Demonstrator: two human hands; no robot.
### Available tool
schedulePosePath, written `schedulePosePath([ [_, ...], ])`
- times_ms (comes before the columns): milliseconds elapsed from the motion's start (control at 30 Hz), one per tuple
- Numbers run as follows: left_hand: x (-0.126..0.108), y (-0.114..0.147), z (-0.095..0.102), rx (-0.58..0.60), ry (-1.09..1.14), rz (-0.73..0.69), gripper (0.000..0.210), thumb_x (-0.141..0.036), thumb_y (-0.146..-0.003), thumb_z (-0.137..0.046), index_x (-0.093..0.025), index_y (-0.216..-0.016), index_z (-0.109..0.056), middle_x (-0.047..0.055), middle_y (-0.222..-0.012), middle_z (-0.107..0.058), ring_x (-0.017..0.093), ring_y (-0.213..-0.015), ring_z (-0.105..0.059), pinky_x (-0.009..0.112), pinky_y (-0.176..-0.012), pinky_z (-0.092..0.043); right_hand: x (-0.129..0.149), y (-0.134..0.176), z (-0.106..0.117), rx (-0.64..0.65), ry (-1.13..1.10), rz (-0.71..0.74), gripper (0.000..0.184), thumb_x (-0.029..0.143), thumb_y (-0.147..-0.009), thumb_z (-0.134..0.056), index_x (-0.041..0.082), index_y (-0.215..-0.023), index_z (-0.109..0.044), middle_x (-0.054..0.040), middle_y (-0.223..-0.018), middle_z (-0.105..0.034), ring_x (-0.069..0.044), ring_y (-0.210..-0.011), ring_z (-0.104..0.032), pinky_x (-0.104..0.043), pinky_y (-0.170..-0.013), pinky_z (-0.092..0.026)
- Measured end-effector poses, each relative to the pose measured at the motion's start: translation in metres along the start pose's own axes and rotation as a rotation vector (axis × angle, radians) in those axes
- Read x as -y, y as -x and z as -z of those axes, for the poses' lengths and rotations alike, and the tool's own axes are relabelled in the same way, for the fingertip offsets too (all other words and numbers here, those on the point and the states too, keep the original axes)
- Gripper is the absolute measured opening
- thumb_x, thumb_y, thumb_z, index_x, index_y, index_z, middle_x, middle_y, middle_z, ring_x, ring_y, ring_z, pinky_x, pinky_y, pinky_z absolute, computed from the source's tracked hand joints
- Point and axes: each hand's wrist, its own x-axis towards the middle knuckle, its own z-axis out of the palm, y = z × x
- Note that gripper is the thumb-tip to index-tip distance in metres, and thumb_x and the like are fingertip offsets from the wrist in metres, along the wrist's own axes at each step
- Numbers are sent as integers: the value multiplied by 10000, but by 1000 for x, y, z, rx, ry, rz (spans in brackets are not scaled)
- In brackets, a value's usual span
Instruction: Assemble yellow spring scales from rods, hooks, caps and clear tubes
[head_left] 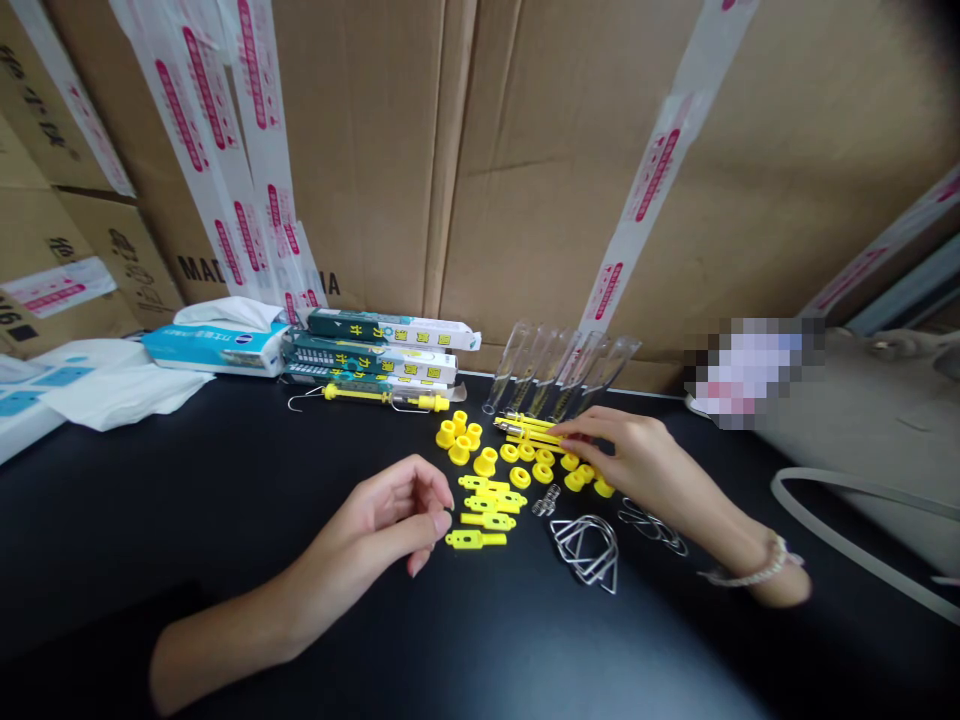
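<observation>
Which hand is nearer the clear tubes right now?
Right. The right hand is just in front of the clear tubes; the left hand is farther away, nearer the person and to their left.

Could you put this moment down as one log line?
left hand: beside flat yellow pieces | right hand: fingers at yellow rods | behind rods: clear tubes

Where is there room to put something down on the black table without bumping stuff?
Try the bare front of the black table, below the bent wires. There's another patch between the left hand and the flat white tissues. It's crowded around the right hand, with yellow parts and clear tubes close by.
</observation>
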Motion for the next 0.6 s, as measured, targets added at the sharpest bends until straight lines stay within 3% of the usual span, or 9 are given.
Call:
schedulePosePath([
  [600, 0, 0, -1, 22, -13, -12, 174, -295, -869, -677, -174, -843, -554, -52, -718, -489, 72, -572, -453, 218, -538, -350, 2, 0, 0, -48, -45, -35, 199, 212, -941, -557, 217, -1002, -747, -59, -972, -741, -229, -842, -706, -359, -782, -559],
])
